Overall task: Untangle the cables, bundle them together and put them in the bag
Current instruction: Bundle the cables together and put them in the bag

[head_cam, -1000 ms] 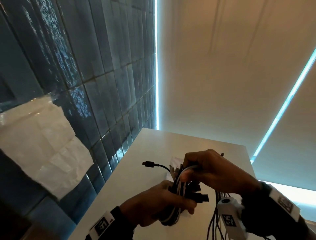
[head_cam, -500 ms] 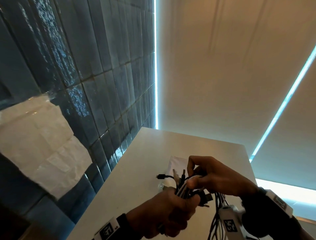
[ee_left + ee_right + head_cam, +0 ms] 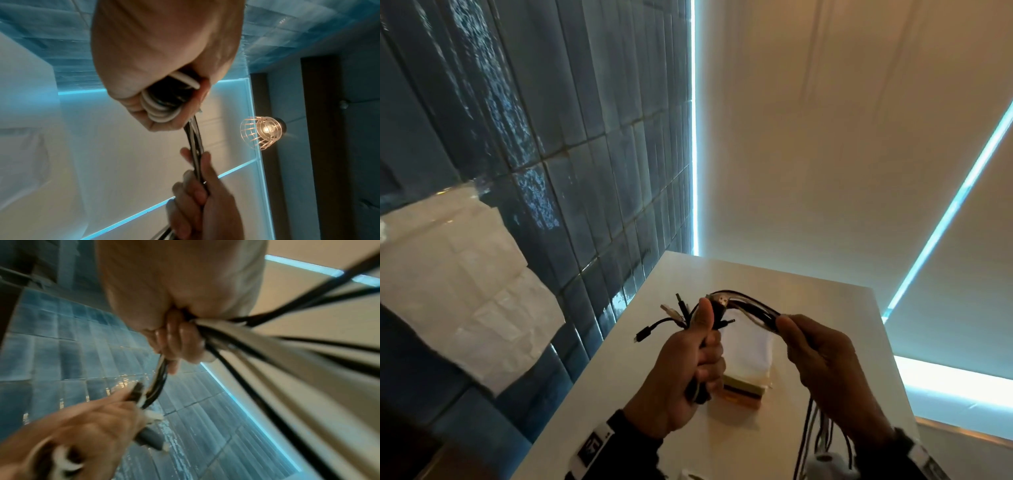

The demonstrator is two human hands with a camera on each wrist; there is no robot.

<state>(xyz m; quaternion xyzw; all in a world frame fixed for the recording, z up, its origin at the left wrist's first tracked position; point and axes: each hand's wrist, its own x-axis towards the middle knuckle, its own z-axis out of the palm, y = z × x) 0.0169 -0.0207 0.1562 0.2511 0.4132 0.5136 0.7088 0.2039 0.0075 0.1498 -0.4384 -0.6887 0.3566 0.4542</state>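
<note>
Gripping the cables [image 3: 750, 310] in the left hand [image 3: 688, 363], fingers [image 3: 710, 346] curled round the gathered ends, thumb up; pinching the same strands further along in the right hand [image 3: 822, 363], above the desk [image 3: 592, 387]. Probably best keeping the span taut and folding loops evenly into the left fist. Bag [image 3: 748, 349] lying on the white desk just beneath, beside a blue tiled wall [image 3: 585, 154] and pale blinds [image 3: 825, 137].

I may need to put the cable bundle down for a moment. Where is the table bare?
The white table is bare beyond the bag, toward its far edge, and along the left strip beside the tiled wall. The middle is crowded: bag, left hand, right hand and cables.
</note>
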